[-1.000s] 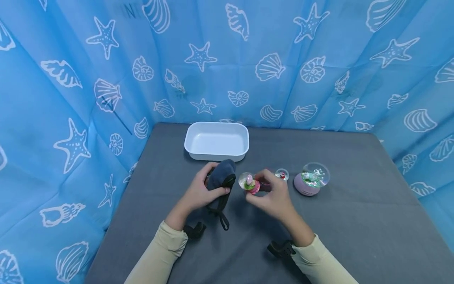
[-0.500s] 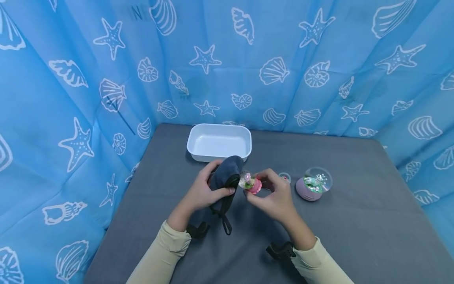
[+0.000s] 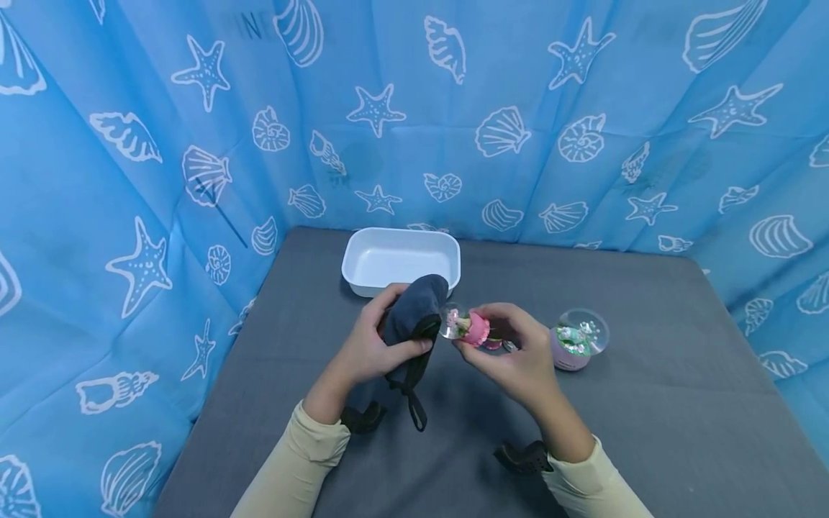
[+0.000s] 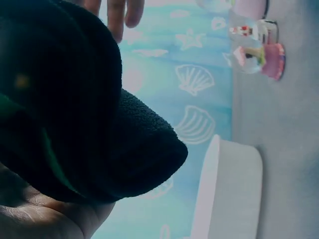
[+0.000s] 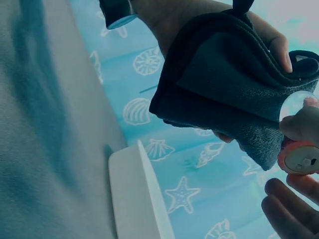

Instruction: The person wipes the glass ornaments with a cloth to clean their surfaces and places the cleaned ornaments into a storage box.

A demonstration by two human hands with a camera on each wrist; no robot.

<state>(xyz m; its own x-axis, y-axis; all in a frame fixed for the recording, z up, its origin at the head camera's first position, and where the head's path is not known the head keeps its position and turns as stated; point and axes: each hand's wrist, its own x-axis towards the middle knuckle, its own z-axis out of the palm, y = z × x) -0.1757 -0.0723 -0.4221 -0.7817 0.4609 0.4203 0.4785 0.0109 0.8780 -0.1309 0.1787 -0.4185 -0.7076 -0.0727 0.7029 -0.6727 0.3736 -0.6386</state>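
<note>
My left hand (image 3: 376, 349) grips a folded dark blue cloth (image 3: 414, 309) with black edging and a hanging loop. In my right hand (image 3: 521, 360) is a small snow globe (image 3: 478, 329), pinched by its pink base, its clear dome tipped left against or very close to the cloth. The right wrist view shows the underside of the globe's base (image 5: 301, 158). Behind the right hand, mostly hidden in the head view, a second pink-based snow globe (image 4: 272, 60) and a small one with a red figure (image 4: 266, 32) stand on the table.
A white rectangular tub (image 3: 401, 259) stands at the back of the grey-covered table (image 3: 648, 403). Right of my right hand is a larger snow globe (image 3: 571, 352) with a lilac base. A blue curtain (image 3: 401, 158) with white shells hangs behind and on both sides.
The cloth has come right and slightly up, towards the pink snow globe. The globe has turned so its dome points left at the cloth. My right hand has shifted a little right, covering the globes behind it.
</note>
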